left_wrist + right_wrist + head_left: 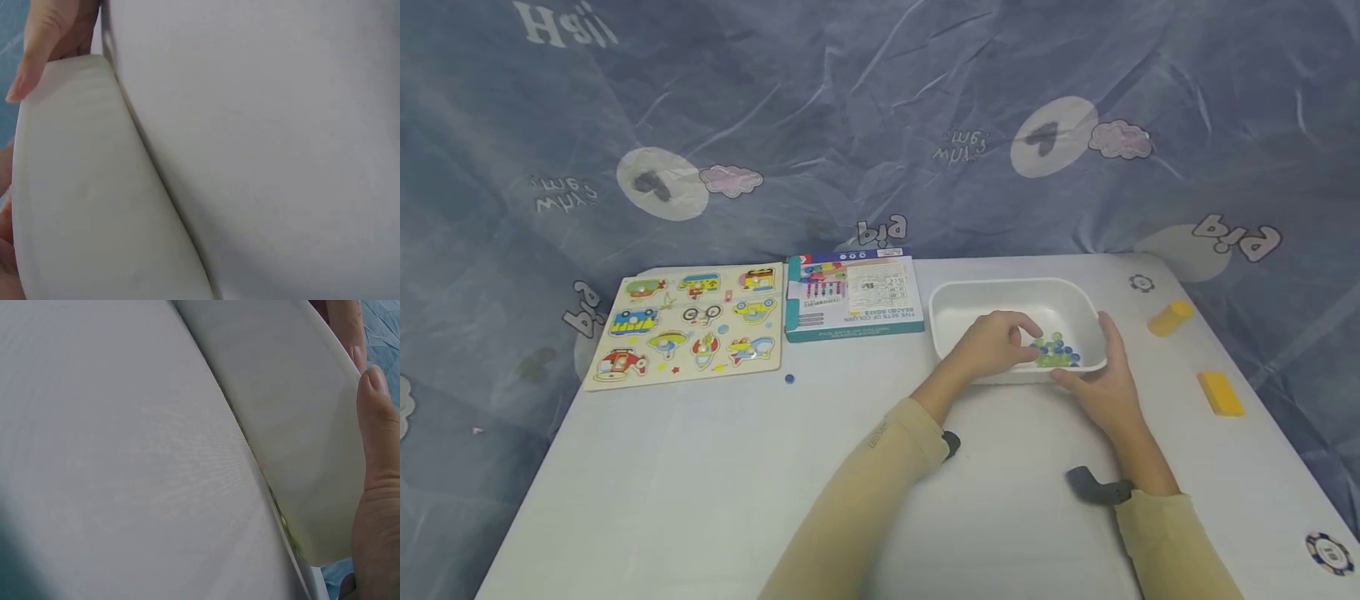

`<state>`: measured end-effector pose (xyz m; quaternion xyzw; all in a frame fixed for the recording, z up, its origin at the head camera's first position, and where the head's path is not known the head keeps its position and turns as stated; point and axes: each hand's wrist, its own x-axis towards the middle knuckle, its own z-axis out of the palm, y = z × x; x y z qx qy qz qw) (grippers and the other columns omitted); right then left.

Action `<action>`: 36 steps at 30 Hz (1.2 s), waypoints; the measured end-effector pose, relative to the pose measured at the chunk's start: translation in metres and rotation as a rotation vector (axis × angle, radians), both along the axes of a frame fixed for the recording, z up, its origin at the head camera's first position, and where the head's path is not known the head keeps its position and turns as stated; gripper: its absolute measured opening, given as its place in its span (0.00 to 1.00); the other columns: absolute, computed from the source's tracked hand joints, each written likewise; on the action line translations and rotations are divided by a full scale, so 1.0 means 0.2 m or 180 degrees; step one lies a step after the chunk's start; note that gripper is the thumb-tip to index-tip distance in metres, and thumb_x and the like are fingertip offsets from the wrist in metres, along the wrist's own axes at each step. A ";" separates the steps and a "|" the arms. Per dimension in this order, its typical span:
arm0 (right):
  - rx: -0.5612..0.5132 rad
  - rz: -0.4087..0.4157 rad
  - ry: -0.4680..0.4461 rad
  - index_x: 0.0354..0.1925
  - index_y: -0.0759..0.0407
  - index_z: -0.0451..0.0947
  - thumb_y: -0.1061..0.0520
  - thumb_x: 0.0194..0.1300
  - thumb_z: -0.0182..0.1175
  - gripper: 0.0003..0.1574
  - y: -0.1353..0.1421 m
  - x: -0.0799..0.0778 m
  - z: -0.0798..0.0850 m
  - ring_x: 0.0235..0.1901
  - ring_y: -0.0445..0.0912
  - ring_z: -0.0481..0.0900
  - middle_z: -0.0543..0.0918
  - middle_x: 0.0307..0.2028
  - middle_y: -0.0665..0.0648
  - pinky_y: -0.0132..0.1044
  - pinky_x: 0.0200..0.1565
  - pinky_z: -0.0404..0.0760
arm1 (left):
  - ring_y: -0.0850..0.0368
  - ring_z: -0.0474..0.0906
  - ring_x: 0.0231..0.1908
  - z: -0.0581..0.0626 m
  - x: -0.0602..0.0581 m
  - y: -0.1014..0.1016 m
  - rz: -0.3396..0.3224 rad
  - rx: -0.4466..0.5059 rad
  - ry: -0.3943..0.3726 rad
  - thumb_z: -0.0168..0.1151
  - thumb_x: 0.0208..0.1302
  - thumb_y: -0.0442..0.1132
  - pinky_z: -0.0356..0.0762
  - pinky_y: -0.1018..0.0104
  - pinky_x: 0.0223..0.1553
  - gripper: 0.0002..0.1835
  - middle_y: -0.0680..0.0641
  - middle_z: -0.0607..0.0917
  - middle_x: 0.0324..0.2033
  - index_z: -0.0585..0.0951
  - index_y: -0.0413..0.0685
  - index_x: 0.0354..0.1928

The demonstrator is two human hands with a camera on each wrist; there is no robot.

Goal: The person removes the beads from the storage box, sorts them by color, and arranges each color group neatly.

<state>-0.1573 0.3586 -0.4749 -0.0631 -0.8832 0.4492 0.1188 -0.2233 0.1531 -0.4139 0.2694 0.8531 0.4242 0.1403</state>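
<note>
A white plastic tray (1000,287) stands on the table, with green and blue glass beads (1057,350) gathered in its front right corner. My left hand (996,343) reaches over the front rim into the tray, fingers bent and thumb apart from the index fingertip, right at the beads. No bead shows between those fingertips. At the tray's right end my right hand (1112,387) grips the corner, thumb on the front rim and fingers along the outer side. The right wrist view shows that thumb (378,434) against the tray's wall (300,419).
A single blue bead (789,378) lies on the table left of the tray. Behind it are a wooden vehicle puzzle board (670,368) and a flat toy box (853,296). A yellow cylinder (1170,318) and a yellow block (1221,393) lie to the right.
</note>
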 end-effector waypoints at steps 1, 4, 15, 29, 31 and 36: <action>-0.0002 -0.0001 0.0004 0.73 0.34 0.31 0.49 0.48 0.74 0.73 0.00 0.00 0.00 0.74 0.57 0.44 0.43 0.75 0.50 0.59 0.70 0.45 | 0.64 0.68 0.22 0.00 0.00 0.02 0.0018 -0.0058 -0.0007 0.67 0.57 0.49 0.70 0.73 0.25 0.16 0.56 0.75 0.24 0.81 0.62 0.48; 0.0001 -0.0002 0.0034 0.73 0.35 0.31 0.49 0.48 0.74 0.73 0.00 0.00 0.00 0.74 0.56 0.43 0.42 0.75 0.49 0.58 0.70 0.44 | 0.66 0.72 0.28 -0.01 -0.01 0.06 0.0055 -0.0222 -0.0039 0.67 0.56 0.52 0.71 0.74 0.29 0.15 0.59 0.77 0.29 0.81 0.66 0.47; 0.0053 -0.0031 0.0060 0.73 0.34 0.32 0.49 0.47 0.74 0.73 0.01 -0.01 -0.01 0.74 0.54 0.43 0.43 0.75 0.48 0.57 0.71 0.44 | 0.67 0.75 0.32 -0.03 -0.08 0.09 0.0157 -0.0578 0.0019 0.69 0.54 0.52 0.72 0.74 0.34 0.16 0.60 0.80 0.32 0.82 0.64 0.45; -0.0040 0.0032 -0.0011 0.72 0.30 0.31 0.49 0.47 0.74 0.73 0.01 0.00 -0.01 0.74 0.54 0.42 0.41 0.75 0.46 0.56 0.71 0.43 | 0.65 0.75 0.31 -0.06 -0.11 0.10 0.0134 -0.0917 -0.0180 0.70 0.52 0.49 0.73 0.69 0.38 0.12 0.61 0.80 0.25 0.83 0.64 0.40; -0.0035 0.0024 -0.0021 0.72 0.30 0.31 0.48 0.47 0.75 0.74 0.01 0.00 -0.01 0.74 0.53 0.42 0.42 0.75 0.46 0.56 0.71 0.43 | 0.64 0.75 0.31 -0.06 -0.11 0.11 0.0123 -0.0941 -0.0208 0.69 0.52 0.48 0.73 0.68 0.38 0.11 0.61 0.81 0.25 0.83 0.65 0.40; -0.0008 0.0021 -0.0004 0.72 0.30 0.31 0.48 0.47 0.75 0.74 0.01 0.00 -0.01 0.74 0.54 0.43 0.42 0.75 0.46 0.56 0.71 0.43 | 0.65 0.76 0.32 -0.08 -0.11 0.12 0.0117 -0.0992 -0.0194 0.69 0.52 0.49 0.74 0.68 0.40 0.11 0.61 0.83 0.27 0.84 0.66 0.39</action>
